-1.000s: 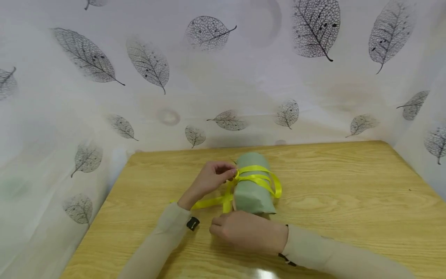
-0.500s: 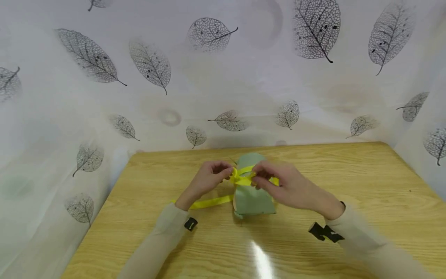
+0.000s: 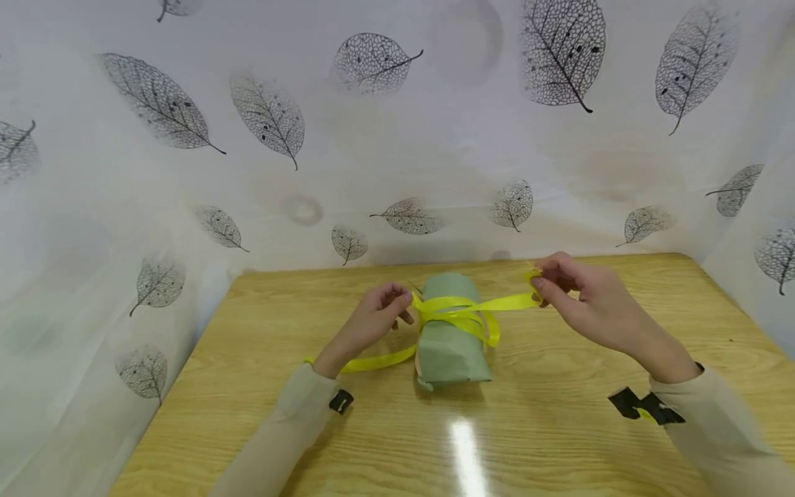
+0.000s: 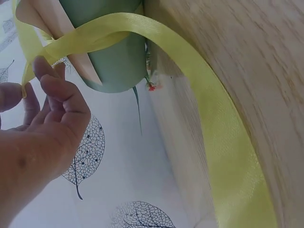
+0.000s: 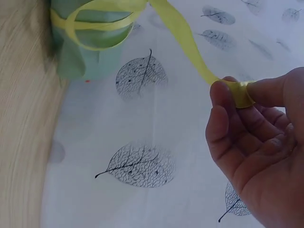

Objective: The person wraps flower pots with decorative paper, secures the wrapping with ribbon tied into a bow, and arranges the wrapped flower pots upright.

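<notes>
A bundle wrapped in green paper (image 3: 452, 355) lies on the wooden table, with yellow ribbon (image 3: 456, 319) looped around its middle. On its left side my left hand (image 3: 370, 319) pinches a piece of the ribbon between thumb and fingers, close to the crossing. Out to the right, my right hand (image 3: 599, 304) holds a ribbon end (image 5: 241, 94) between thumb and fingertips, and that strip runs taut back to the bundle. A loose loop of ribbon hangs at the bundle's right side. Another ribbon tail (image 4: 213, 123) curves away from the bundle past my left wrist.
The wooden table (image 3: 559, 428) has a glare streak near its front. A white cloth with leaf prints (image 3: 404, 138) hangs behind it and at both sides. Small red and green bits (image 4: 151, 86) show at the bundle's far end in the left wrist view.
My right hand has gone from in front of the bundle, up to the ribbon crossing, then out to the right, drawing a ribbon strip with it. My left hand stays nearly in place.
</notes>
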{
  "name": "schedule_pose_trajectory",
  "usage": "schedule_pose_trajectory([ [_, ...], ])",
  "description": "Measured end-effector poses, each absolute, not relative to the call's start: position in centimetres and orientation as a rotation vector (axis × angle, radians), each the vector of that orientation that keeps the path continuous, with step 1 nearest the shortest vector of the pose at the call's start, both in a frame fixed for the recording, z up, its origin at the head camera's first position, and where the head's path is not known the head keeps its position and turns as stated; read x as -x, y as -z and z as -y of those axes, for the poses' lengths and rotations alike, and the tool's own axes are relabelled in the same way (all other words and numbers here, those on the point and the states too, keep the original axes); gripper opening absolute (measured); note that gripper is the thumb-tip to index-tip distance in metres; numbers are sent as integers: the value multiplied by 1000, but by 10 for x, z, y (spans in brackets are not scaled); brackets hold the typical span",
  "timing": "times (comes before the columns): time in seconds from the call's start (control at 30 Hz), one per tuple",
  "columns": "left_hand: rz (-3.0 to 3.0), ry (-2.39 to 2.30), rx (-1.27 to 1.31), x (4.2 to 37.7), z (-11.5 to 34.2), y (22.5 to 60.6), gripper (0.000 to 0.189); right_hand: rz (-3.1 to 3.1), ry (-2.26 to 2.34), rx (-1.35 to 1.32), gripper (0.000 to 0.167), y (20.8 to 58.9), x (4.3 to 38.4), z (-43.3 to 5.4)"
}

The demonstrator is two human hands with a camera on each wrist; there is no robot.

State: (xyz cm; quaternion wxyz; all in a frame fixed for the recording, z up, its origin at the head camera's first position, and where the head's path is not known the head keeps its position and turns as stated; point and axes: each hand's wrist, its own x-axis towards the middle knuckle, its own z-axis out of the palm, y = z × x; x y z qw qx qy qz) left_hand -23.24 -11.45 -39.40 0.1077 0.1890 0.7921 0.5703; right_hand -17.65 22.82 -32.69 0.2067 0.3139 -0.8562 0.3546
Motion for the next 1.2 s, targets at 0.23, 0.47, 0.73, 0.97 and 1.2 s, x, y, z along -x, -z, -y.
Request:
schedule_pose_trajectory([
  [0.23, -2205, -1717, -511, 233, 113, 396, 26, 2469, -763, -833, 13, 342, 185, -249],
  [0.47, -2215, -1701, -542, 232, 109, 395, 24, 2751, -653, -768, 4, 353, 188, -261],
  [0.73, -2250, -1677, -551, 234, 106, 395, 20, 2939, -612, -792, 22, 361, 190, -246],
  [0.97, -2210, -1703, -517, 236, 104, 396, 21, 2726, -698, -903, 27, 366, 193, -207],
  [1.2, -2181, -1715, -549, 237, 102, 398, 21, 2502, -721, -1087, 13, 378, 201, -175],
])
